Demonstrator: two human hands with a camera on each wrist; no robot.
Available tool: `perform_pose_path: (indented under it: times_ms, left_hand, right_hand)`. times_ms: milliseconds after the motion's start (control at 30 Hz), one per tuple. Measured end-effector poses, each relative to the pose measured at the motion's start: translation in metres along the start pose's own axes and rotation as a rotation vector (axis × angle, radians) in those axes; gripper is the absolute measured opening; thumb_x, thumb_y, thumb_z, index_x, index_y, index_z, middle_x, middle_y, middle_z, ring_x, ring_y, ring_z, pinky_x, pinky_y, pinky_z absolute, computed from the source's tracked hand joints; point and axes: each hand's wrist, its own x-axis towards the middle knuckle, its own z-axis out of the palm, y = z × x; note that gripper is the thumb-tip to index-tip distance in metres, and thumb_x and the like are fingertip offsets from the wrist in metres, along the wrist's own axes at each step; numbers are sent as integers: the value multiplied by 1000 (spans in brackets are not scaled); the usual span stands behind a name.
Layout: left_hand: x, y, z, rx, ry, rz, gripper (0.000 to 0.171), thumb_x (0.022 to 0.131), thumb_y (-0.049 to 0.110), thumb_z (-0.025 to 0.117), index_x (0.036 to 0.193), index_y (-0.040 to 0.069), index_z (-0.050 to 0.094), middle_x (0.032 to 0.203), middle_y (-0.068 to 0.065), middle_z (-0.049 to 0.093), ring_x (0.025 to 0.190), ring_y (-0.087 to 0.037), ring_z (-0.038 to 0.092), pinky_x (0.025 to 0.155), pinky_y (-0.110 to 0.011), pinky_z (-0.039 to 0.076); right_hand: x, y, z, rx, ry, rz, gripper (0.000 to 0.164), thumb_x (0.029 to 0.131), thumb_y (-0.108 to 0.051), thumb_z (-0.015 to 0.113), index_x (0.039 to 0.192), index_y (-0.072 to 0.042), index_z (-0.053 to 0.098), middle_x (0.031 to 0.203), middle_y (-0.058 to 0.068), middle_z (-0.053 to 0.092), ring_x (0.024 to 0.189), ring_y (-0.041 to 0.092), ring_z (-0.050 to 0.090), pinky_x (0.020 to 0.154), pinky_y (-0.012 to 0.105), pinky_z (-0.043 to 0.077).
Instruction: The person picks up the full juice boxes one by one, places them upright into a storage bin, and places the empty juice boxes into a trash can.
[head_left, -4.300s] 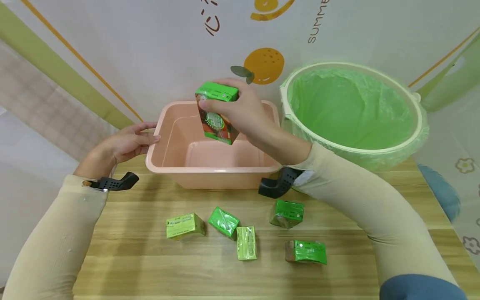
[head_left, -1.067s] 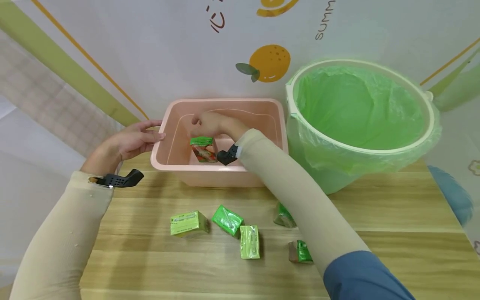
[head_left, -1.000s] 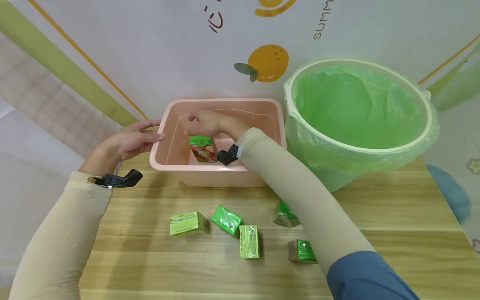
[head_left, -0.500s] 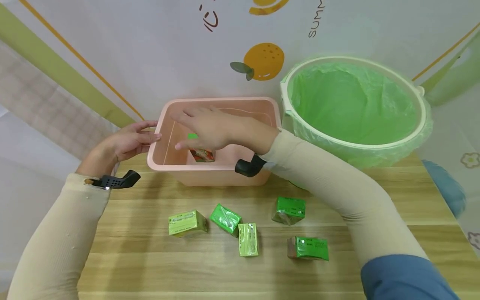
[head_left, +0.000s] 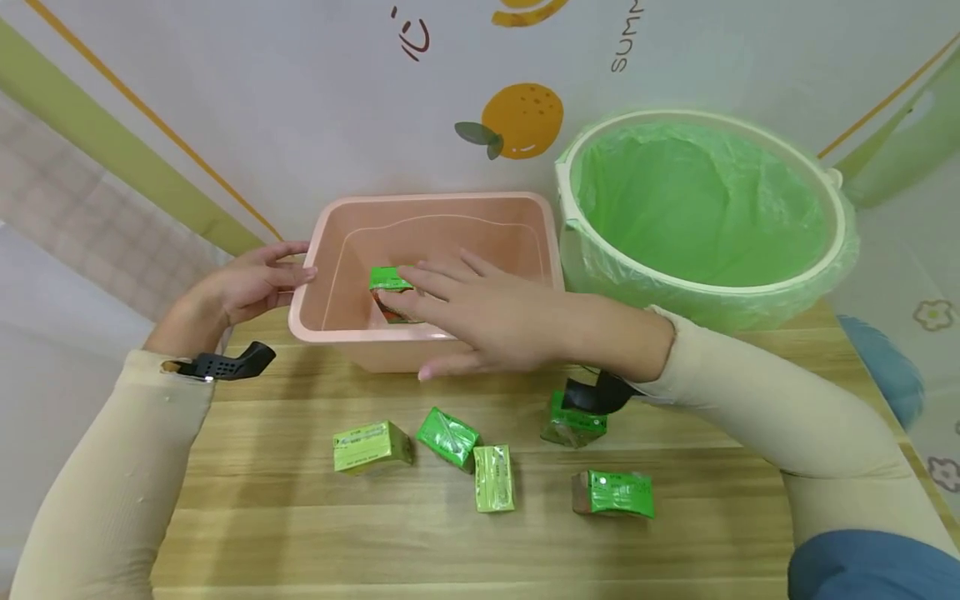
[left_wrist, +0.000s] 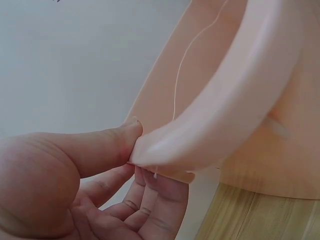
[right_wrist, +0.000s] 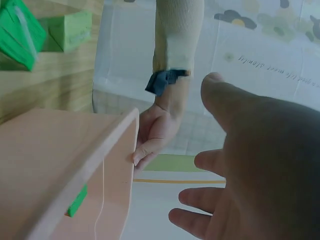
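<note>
My left hand (head_left: 258,285) grips the left rim of a pink plastic basin (head_left: 345,336). In the left wrist view the thumb lies over the rim (left_wrist: 210,130) and the fingers curl beneath it. Inside the basin, near its left end, stands a drink carton (head_left: 384,277) with a green top and a red picture side. My right hand (head_left: 502,321) is over the basin's front rim with spread, straight fingers and holds nothing. Its fingers partly cover the carton in the head view.
On the wooden table (head_left: 300,533) lie light-green cartons (head_left: 363,448) (head_left: 493,479) and green cartons (head_left: 448,437) (head_left: 573,427) (head_left: 621,493). A bin with a green liner (head_left: 697,208) stands right of the basin. A printed curtain (head_left: 262,100) hangs behind.
My right hand lowered the drink carton into the basin, let go of it, and has moved up and back toward the right. The left hand has stayed on the rim.
</note>
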Motion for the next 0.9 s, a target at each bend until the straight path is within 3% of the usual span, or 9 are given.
perform_pose_path:
  times_ms: [233,467,633,767,900]
  left_hand:
    - [2,0,1,5,-10,-2,71,95,11,55,149,2,8,98,2,66,89,-10,64,78,-24,54]
    - [2,-1,-2,-5,-17,-10,71,96,10,53,149,2,6,98,3,65,88,-10,64,77,-24,54]
    - [3,0,-3,-21,-26,-8,70,96,8,53,149,2,8,98,1,66,88,-11,65,77,-24,54]
    - [2,-2,-4,-17,-21,-5,69,96,8,53,149,2,9,98,1,66,88,-11,65,77,-25,54]
    - [-2,-7,-6,-28,-11,-6,68,96,7,52,148,2,10,98,2,66,88,-12,65,78,-25,54]
  right_hand:
    - [-50,-2,14,98,107,-68,74,93,-59,41,151,-19,17,155,2,14,142,19,10,115,48,8]
    - [-103,-10,24,203,90,18,77,91,-54,49,152,-24,11,156,2,11,142,19,8,113,44,20]
    - [-128,-16,28,230,100,53,78,91,-48,55,151,-22,13,156,0,11,142,21,12,114,44,18]
    - [-151,-20,34,270,83,116,79,89,-46,59,151,-24,16,156,-4,12,141,19,18,114,32,17]
    - [-175,-22,45,363,138,110,78,86,-35,66,149,-18,24,154,1,19,139,21,23,110,16,17]
